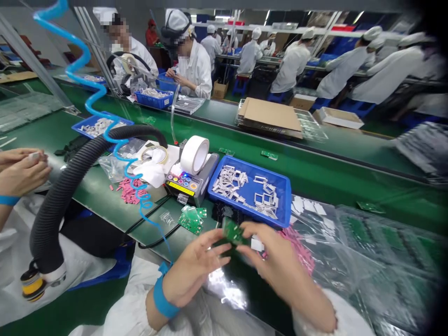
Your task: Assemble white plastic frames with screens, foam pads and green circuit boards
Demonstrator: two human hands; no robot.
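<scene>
Left hand (196, 268): bare, fingers splayed and open, tips just beside the lower edge of a small green circuit board (234, 232); contact cannot be told. Blue wrist strap (161, 296), smooth band, on that wrist

Right hand (269, 261): fingers curled, clamped on the board's right side. Board held tilted between both hands, above the person's white-sleeved lap, its surface partly hidden by fingers. Small white rectangular piece (257, 244) just below right fingers

Ahead on green conveyor belt (315, 177): blue plastic tray (255, 170) holding loose, thin metal rectangular frames (229, 179); grey tape dispenser (191, 179) with white tape roll (195, 155) standing upright; two green boards (191, 221) lying flat; pink foam strips (129, 190)

Right of hands: clear plastic bag (378, 252), crinkled, green boards visible through film

Left: black corrugated hose (66, 186), ribbed and arching; blue coiled tube (87, 88) beside it. Co-worker's hands (23, 172) at far left, clasped around a small pale object, blue strap at wrist
</scene>
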